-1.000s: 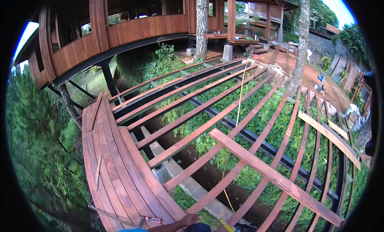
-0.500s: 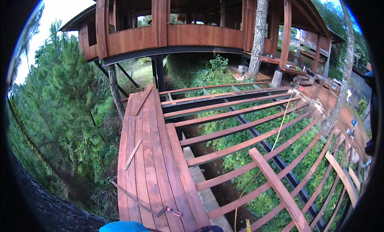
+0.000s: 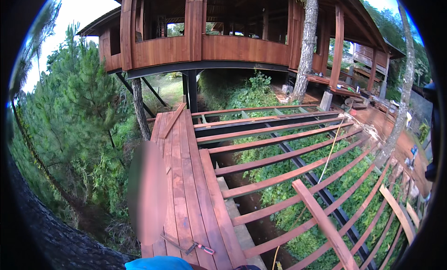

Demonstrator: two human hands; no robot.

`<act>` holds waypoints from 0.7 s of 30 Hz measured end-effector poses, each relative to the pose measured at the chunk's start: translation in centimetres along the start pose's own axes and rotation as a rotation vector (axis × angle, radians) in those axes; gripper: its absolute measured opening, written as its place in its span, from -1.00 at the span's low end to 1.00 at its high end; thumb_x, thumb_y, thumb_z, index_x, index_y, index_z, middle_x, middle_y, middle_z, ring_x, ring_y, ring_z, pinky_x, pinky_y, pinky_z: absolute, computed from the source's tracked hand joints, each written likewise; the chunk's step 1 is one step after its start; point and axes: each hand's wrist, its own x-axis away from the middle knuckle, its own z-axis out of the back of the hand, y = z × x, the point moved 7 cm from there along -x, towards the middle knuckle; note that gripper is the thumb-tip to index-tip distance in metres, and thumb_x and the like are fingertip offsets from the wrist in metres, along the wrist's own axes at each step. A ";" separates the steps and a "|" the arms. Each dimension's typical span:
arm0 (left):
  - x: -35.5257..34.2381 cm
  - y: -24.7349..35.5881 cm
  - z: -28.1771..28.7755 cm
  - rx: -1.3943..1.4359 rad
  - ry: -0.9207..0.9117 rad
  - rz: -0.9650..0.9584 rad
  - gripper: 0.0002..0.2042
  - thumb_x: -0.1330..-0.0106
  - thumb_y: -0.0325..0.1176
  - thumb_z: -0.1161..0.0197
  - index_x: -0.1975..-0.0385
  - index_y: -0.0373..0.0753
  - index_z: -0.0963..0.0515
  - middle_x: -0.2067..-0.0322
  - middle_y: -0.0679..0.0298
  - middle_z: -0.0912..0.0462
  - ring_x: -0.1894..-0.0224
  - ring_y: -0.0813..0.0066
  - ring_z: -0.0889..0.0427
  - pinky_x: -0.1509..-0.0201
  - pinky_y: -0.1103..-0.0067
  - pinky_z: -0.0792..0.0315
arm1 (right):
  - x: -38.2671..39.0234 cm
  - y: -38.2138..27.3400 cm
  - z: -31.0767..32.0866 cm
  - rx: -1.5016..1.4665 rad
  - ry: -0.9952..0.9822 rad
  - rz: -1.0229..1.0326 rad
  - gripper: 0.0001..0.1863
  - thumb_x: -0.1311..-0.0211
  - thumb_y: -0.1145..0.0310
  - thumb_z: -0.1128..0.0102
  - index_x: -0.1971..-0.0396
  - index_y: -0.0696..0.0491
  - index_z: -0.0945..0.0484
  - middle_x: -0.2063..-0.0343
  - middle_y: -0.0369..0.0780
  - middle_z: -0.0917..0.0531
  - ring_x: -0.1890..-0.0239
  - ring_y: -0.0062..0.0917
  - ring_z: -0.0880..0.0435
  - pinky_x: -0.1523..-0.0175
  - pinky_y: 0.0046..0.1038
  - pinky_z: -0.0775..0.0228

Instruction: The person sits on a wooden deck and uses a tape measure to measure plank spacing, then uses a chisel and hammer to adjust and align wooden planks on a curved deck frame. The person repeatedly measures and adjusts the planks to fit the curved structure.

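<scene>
Neither my left hand nor my right hand shows; only some blue cloth pokes in at the bottom edge. Below me runs a walkway of reddish deck planks. A bar clamp with a red handle lies on its near part. A short loose board rests diagonally on the far end. A blurred oval hides part of the left side. To the right, open wooden joists span over steel beams, with a loose plank across them and a yellow line running over them.
A wooden building on steel supports stands ahead. Tree trunks rise beside it. Pines and a slope lie left, a large dark trunk at lower left. Foliage and soil show below the joists, with a dirt path at right.
The view has swung left and up, bringing more of the building and pines in. The hand seen at the lower edge a second ago is out of view.
</scene>
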 end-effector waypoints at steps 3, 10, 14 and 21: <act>0.2 -0.8 -0.6 0.062 0.040 -0.007 -0.50 -0.40 0.16 -0.25 -0.26 0.11 -0.60 -0.61 0.19 -0.15 -0.68 -0.13 0.13 -0.43 -0.43 0.01 | -0.3 -0.1 -0.1 -0.029 -0.021 0.033 -0.44 -0.50 -0.08 -0.12 -0.10 0.14 -0.68 0.04 -0.03 -0.79 0.03 -0.31 -0.75 -0.10 -0.19 -0.60; 0.3 0.8 1.6 -0.003 0.068 0.007 -0.55 -0.41 0.14 -0.26 -0.18 0.07 -0.65 -0.53 0.16 -0.30 -0.63 -0.12 -0.02 -0.39 -0.35 -0.10 | 1.4 -2.1 1.8 0.015 0.030 -0.061 -0.33 -0.39 -0.29 -0.11 -0.04 0.04 -0.75 0.05 -0.04 -0.80 0.02 -0.22 -0.78 -0.11 -0.18 -0.60; -0.4 0.9 1.1 -0.136 -0.290 0.153 -0.42 -0.47 0.16 -0.18 -0.43 0.14 -0.43 -0.65 0.24 -0.06 -0.69 -0.08 0.10 -0.53 -0.38 0.04 | 2.9 -3.7 3.2 0.026 0.093 -0.181 -0.26 -0.32 -0.41 -0.11 0.00 -0.02 -0.79 0.05 -0.05 -0.81 0.01 -0.17 -0.80 -0.11 -0.17 -0.59; -5.8 16.6 12.6 1.049 -0.127 -0.079 -0.51 -0.60 -0.05 -0.26 0.55 -0.26 -0.45 0.57 0.48 -0.40 0.48 0.71 -0.33 0.42 0.50 -0.25 | 6.9 -5.6 3.7 0.052 0.180 -0.289 -0.21 -0.25 -0.44 -0.14 -0.04 0.01 -0.79 -0.03 -0.03 -0.79 -0.14 -0.14 -0.74 -0.25 -0.25 -0.52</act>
